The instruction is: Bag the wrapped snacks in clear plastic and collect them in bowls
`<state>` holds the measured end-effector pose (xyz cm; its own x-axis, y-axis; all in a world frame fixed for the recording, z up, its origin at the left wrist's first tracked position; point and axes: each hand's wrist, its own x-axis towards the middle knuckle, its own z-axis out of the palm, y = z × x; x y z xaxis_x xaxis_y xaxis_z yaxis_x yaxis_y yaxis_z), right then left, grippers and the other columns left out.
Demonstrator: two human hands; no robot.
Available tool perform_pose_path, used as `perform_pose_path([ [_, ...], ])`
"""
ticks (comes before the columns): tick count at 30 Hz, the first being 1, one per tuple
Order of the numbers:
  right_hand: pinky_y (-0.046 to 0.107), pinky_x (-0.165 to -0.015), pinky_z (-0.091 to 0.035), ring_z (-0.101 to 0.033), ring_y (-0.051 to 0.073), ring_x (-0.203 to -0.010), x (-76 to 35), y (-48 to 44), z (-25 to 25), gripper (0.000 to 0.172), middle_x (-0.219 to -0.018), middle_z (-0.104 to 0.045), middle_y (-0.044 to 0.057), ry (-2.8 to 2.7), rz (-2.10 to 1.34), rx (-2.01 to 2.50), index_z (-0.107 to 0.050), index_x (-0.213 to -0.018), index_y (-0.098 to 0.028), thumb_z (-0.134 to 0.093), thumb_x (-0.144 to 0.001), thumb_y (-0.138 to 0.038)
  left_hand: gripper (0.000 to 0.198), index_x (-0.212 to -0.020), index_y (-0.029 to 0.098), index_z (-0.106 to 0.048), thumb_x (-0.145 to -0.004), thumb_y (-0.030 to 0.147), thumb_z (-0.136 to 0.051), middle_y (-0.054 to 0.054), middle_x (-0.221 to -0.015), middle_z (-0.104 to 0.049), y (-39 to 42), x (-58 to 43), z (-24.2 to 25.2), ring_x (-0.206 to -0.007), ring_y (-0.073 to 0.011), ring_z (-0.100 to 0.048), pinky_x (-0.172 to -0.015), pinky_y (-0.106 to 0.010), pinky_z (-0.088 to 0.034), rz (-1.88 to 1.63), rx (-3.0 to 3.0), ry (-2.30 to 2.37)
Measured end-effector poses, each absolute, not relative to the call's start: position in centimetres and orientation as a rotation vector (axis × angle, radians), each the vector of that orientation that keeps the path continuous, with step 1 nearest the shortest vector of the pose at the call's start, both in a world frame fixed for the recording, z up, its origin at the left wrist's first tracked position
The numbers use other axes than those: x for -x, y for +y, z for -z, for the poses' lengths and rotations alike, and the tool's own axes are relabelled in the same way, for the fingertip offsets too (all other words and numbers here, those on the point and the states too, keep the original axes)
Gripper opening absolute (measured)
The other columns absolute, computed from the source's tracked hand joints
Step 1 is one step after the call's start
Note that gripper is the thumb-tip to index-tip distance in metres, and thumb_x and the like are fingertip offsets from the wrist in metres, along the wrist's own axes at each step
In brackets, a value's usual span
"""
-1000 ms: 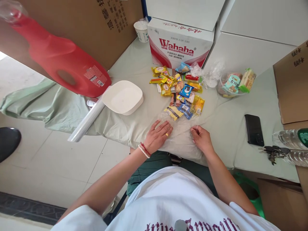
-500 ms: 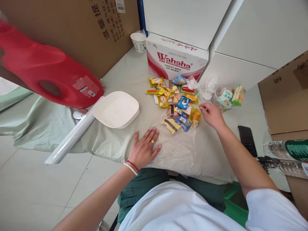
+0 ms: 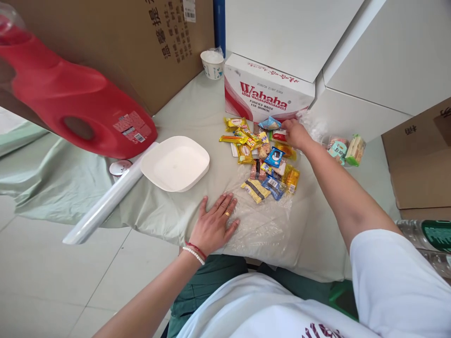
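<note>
My left hand lies flat with its fingers spread on a clear plastic sheet at the table's front edge. Farther back, my right hand has its fingers bent together at the back right of a pile of wrapped snacks, beside a red packet and a light blue packet. What its fingertips hold, if anything, is hidden. The pile includes yellow packets, a blue packet and an orange one. A white square bowl stands left of the pile.
Behind the snacks stands a Wahaha box, with a paper cup to its left. A red jug and a plastic film roll are at the left. More packets and bottles are at the right.
My right hand has moved back and left, from beside the orange packet to the red packet. My left hand stays flat on the sheet. The view has shifted slightly.
</note>
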<state>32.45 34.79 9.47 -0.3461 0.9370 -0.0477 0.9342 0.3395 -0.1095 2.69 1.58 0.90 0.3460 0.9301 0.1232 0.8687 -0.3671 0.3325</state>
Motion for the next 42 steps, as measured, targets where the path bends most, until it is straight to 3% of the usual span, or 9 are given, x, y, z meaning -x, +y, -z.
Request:
perform_pose_path([
  [4, 0.047, -0.099, -0.049, -0.06, 0.035, -0.117, -33.0, 34.1, -8.5, 0.029, -0.116, -0.07, 0.019, -2.657, -0.016, 1.952, -0.075, -0.112, -0.013, -0.055, -0.099, -0.03, 0.06, -0.161, 0.024, -0.044, -0.104, 0.045, -0.048, -0.014, -0.166, -0.042, 1.6, -2.6, -0.8, -0.153, -0.0346, -0.044, -0.13, -0.067, -0.005, -0.429, -2.391, 1.624],
  [7, 0.049, -0.096, -0.05, -0.058, 0.041, -0.122, -33.2, 34.2, -8.3, 0.026, -0.112, -0.072, 0.022, -2.634, 0.042, 2.113, -0.077, -0.107, -0.012, -0.061, -0.096, -0.03, 0.06, -0.16, 0.023, -0.045, -0.104, 0.045, -0.048, -0.014, -0.166, -0.042, 1.5, -2.6, -0.8, -0.153, -0.0349, -0.044, -0.13, -0.067, -0.007, -0.425, -2.388, 1.63],
  [10, 0.05, -0.092, -0.052, -0.064, 0.041, -0.114, -33.4, 34.4, -8.5, 0.029, -0.117, -0.073, 0.021, -2.65, 0.01, 2.196, -0.078, -0.114, -0.017, -0.068, -0.09, -0.027, 0.06, -0.16, 0.023, -0.045, -0.104, 0.044, -0.049, -0.015, -0.166, -0.043, 1.5, -2.6, -0.9, -0.153, -0.0352, -0.044, -0.129, -0.067, -0.009, -0.428, -2.389, 1.632],
  [15, 0.047, -0.091, -0.051, -0.066, 0.04, -0.113, -33.5, 34.1, -8.1, 0.046, -0.126, -0.071, 0.019, -2.512, 0.051, 2.158, -0.068, -0.141, -0.023, -0.055, -0.097, -0.027, 0.06, -0.16, 0.025, -0.045, -0.104, 0.044, -0.049, -0.014, -0.165, -0.045, 1.5, -2.7, -1.0, -0.152, -0.035, -0.046, -0.129, -0.066, -0.011, -0.446, -2.387, 1.635],
  [21, 0.047, -0.096, -0.048, -0.062, 0.039, -0.113, -33.3, 34.2, -6.6, 0.064, -0.126, -0.069, 0.022, -2.406, -0.047, 2.056, -0.044, -0.159, -0.015, -0.054, -0.099, -0.037, 0.059, -0.16, 0.025, -0.045, -0.104, 0.043, -0.048, -0.014, -0.164, -0.046, 1.6, -2.7, -1.0, -0.152, -0.0344, -0.046, -0.13, -0.066, -0.01, -0.447, -2.392, 1.634],
  [26, 0.045, -0.103, -0.044, -0.054, 0.036, -0.119, -33.8, 34.8, -5.9, 0.053, -0.132, -0.063, 0.023, -2.555, -0.026, 1.875, -0.05, -0.147, -0.01, -0.049, -0.098, -0.029, 0.059, -0.16, 0.025, -0.045, -0.104, 0.044, -0.048, -0.014, -0.165, -0.045, 1.6, -2.6, -1.0, -0.152, -0.0345, -0.045, -0.129, -0.066, -0.009, -0.434, -2.388, 1.632],
  [30, 0.042, -0.096, -0.045, -0.058, 0.034, -0.11, -34.1, 35.4, -5.6, 0.042, -0.128, -0.064, 0.023, -2.571, -0.069, 2.0, -0.059, -0.133, -0.011, -0.053, -0.095, -0.026, 0.059, -0.16, 0.025, -0.045, -0.104, 0.043, -0.048, -0.014, -0.165, -0.045, 1.5, -2.6, -1.1, -0.152, -0.0352, -0.045, -0.129, -0.066, -0.01, -0.427, -2.388, 1.629],
  [36, 0.044, -0.094, -0.048, -0.062, 0.037, -0.115, -34.5, 36.6, -6.2, 0.06, -0.126, -0.071, 0.019, -2.668, -0.151, 2.111, -0.059, -0.142, -0.018, -0.074, -0.087, -0.038, 0.059, -0.159, 0.023, -0.047, -0.104, 0.044, -0.048, -0.015, -0.164, -0.046, 1.5, -2.6, -1.1, -0.152, -0.0357, -0.045, -0.129, -0.067, -0.011, -0.424, -2.393, 1.629],
  [42, 0.052, -0.103, -0.046, -0.065, 0.039, -0.115, -33.1, 35.8, -8.3, 0.05, -0.119, -0.073, 0.017, -2.643, -0.083, 2.137, -0.071, -0.126, -0.018, -0.079, -0.082, -0.039, 0.058, -0.158, 0.022, -0.047, -0.105, 0.045, -0.046, -0.014, -0.166, -0.044, 1.4, -2.5, -1.0, -0.154, -0.0332, -0.043, -0.13, -0.065, -0.011, -0.374, -2.419, 1.652],
])
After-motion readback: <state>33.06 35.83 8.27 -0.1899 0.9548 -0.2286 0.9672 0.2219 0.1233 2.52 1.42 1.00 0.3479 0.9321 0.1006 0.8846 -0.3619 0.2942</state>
